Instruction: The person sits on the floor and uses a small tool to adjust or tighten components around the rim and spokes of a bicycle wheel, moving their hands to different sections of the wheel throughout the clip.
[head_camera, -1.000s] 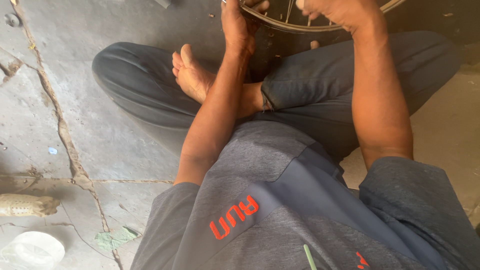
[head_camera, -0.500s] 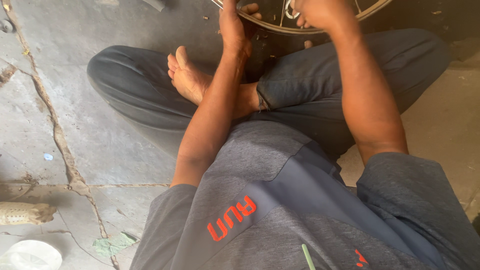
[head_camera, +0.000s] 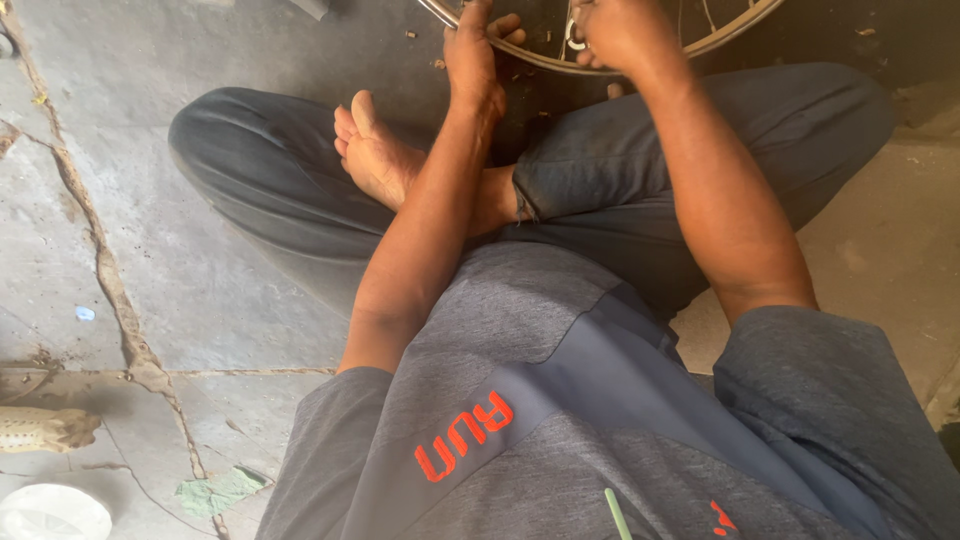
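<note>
Two hands: left hand (head_camera: 472, 62) fingers wrapped on the wheel rim (head_camera: 540, 62); right hand (head_camera: 615, 32) fingers closed on it.
Rim handling: judged stiff, light metal; thin spokes (head_camera: 700, 15) bend easily.
Hold point: the rim's edge.

Wheel rim (head_camera: 540, 58) ahead of crossed legs (head_camera: 620, 180), left hand (head_camera: 472, 60) and right hand (head_camera: 615, 35) on it.

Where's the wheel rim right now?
Top edge of the head view: the wheel rim sits before the crossed legs, left hand and right hand gripping it.
</note>
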